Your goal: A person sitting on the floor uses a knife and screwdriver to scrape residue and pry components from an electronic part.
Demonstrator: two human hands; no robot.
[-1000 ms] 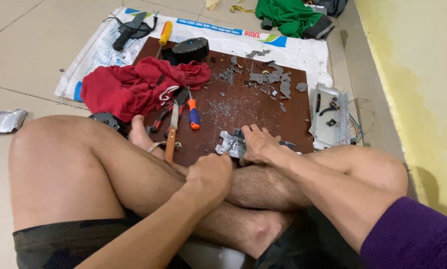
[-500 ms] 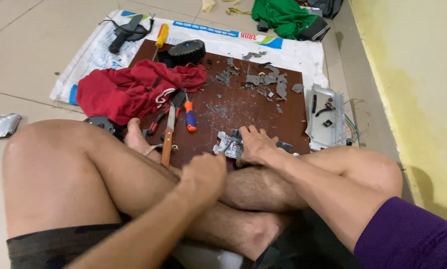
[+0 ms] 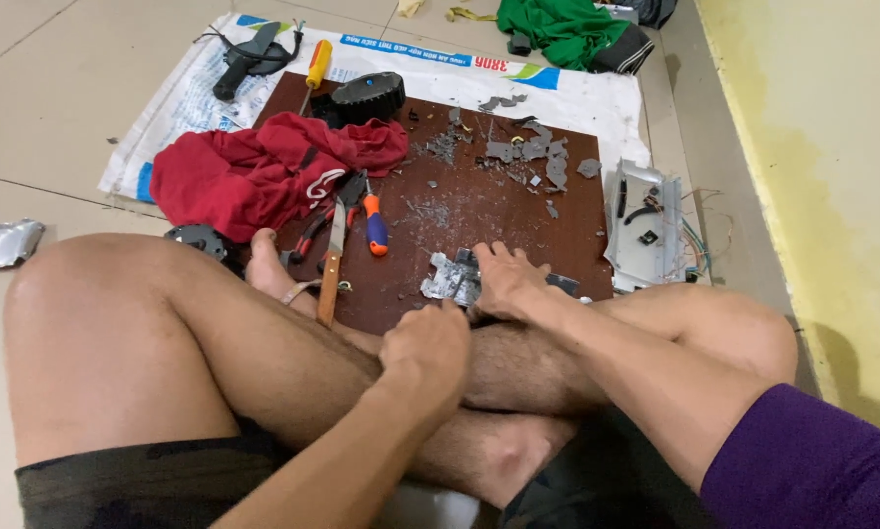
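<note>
I sit cross-legged on the floor at the near edge of a brown board (image 3: 479, 211). My right hand (image 3: 504, 279) lies over a crumpled grey metal piece (image 3: 448, 280) there and holds it down, fingers spread over its right side. My left hand (image 3: 425, 348) is a closed fist on my shin, just below the metal piece. Whether the fist holds anything is hidden. A knife with a wooden handle (image 3: 330, 264), red-handled pliers (image 3: 313, 230) and a blue-and-orange screwdriver (image 3: 374, 227) lie on the board left of my hands.
A red cloth (image 3: 254, 171), a black wheel (image 3: 369, 95) and several grey scraps (image 3: 533, 157) lie on the board. A white sack (image 3: 597, 98) is under it. An opened grey casing with wires (image 3: 646, 225) is on the right, a yellow wall (image 3: 832, 176) beyond it.
My hands have hardly moved; the left fist has edged slightly closer to the metal piece. The camera has shifted a little.
</note>
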